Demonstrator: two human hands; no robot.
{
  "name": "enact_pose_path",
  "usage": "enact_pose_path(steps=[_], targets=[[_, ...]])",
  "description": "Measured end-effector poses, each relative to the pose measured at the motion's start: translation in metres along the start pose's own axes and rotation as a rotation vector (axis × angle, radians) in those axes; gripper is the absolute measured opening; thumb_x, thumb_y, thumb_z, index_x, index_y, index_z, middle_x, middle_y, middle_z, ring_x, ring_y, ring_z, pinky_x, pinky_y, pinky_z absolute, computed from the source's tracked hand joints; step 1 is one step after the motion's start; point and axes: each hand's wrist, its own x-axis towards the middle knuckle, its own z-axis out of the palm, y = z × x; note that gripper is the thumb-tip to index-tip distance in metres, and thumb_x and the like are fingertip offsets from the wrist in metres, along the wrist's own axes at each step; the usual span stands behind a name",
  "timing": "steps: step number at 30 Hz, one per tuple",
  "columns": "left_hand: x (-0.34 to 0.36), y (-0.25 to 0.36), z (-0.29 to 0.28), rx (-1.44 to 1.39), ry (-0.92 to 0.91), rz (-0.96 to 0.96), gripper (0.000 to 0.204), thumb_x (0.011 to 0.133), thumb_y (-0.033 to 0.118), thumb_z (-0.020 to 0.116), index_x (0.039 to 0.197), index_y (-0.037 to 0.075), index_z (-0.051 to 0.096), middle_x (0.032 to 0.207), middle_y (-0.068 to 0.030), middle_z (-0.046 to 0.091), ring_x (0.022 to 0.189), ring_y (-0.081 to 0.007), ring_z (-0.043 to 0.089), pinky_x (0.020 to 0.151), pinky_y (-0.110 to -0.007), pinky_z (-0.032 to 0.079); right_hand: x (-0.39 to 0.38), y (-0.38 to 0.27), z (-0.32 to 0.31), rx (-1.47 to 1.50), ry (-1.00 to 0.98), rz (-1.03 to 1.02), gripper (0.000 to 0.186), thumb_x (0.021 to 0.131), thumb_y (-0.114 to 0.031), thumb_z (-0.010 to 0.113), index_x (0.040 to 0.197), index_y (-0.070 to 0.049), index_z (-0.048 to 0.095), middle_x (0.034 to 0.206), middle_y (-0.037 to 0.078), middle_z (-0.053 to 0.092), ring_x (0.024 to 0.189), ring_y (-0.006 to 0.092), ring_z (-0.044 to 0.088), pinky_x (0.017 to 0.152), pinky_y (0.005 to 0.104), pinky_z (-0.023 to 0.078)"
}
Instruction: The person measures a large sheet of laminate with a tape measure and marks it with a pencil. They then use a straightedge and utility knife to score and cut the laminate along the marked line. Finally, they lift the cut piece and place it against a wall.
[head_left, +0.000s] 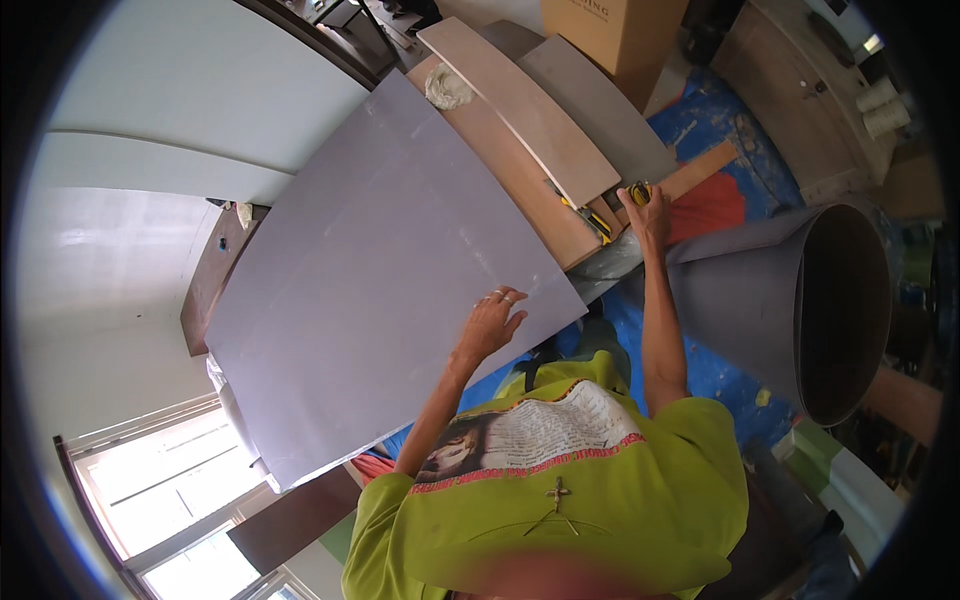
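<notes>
Nearest stood the person in a yellow-green shirt (660, 500), with the left grip (490, 322) loosely open above the near right part of a large grey sheet (350, 250), fingers slightly spread and holding nothing; whether they touched the surface I could not tell. The sheet spread away to the left and far side. At right a rolled grey sheet (735, 290) lay on its side, its wide mouth facing right, beside blue sheeting (720, 370). Farther off, the right grip (650, 218) was curled closed around a yellow-and-black tape measure (640, 192), just right of the near end of the stacked boards. A yellow-and-black utility knife (602, 228) lay at that end, on the lower brown board (515, 170). A second brown board (540, 120) overlapped it, with a crumpled white bundle (447, 88) toward the far left and a cardboard box (615, 45) beyond
</notes>
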Motion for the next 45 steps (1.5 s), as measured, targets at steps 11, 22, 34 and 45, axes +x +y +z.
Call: enact_pose_path(steps=[11,22,34,45], targets=[[0.042,-0.016,0.053,-0.056,-0.030,-0.078,0.032,0.096,0.026,0.065,0.125,0.011,0.063,0.124,-0.0171,0.064,0.114,-0.0393,0.061,0.098,-0.050,0.049,0.029,0.027,0.029,-0.243,0.015,-0.269,0.075,0.071,-0.052,0.088,0.125,-0.006,0.062,0.122,0.022,0.058,0.111,0.0399,0.060,0.090,0.0517,0.052],[0.062,-0.013,0.084,-0.198,0.136,-0.217,0.031,0.096,0.025,0.064,0.123,0.010,0.065,0.118,-0.0186,0.065,0.113,-0.0387,0.062,0.098,-0.050,0.049,0.124,-0.027,0.077,-0.038,-0.237,-0.334,0.072,0.081,-0.065,0.071,0.124,-0.007,0.068,0.123,0.020,0.068,0.116,0.0393,0.063,0.096,0.0505,0.050],[0.014,-0.081,0.081,-0.317,0.453,-0.276,0.023,0.093,0.012,0.065,0.116,0.009,0.065,0.117,-0.0171,0.064,0.106,-0.0394,0.063,0.088,-0.048,0.052,0.215,-0.019,0.173,0.018,-0.658,-0.146,0.080,0.083,-0.062,0.074,0.128,0.004,0.067,0.124,0.016,0.069,0.114,0.0252,0.066,0.097,0.0380,0.050],[-0.001,-0.079,0.081,-0.311,0.352,-0.115,0.022,0.091,0.007,0.066,0.114,0.007,0.065,0.120,-0.0149,0.062,0.109,-0.0387,0.062,0.090,-0.049,0.051,0.161,-0.083,0.134,0.228,-0.742,0.010,0.074,0.086,-0.063,0.069,0.119,0.003,0.072,0.108,0.013,0.074,0.107,0.0240,0.067,0.092,0.0360,0.051]])
